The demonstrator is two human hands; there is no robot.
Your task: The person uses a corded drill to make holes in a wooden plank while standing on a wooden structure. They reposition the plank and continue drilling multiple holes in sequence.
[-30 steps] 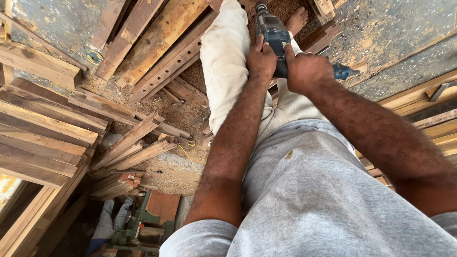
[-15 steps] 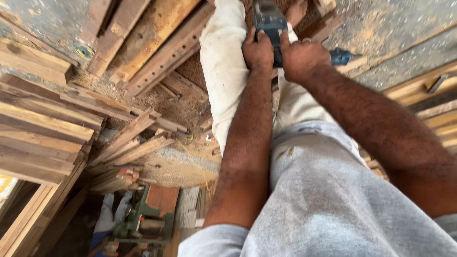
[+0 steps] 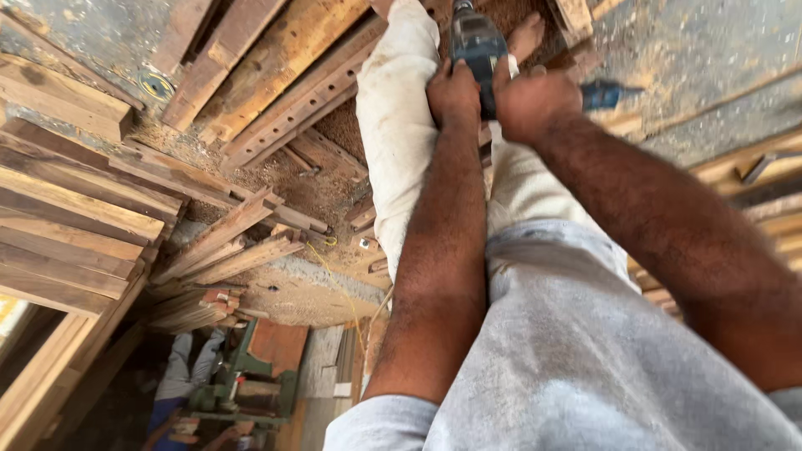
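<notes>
1. Pointing away from the person, the drill stands at top centre, its long axis running from the hands toward the sawdust beyond the foot.
2. Left hand and right hand both clench its body, side by side, equally near.
3. Slotted planks lie well left; a blue part shows right.
4. Compared with the earlier frames, the grip is unchanged; the view has shifted slightly.
</notes>
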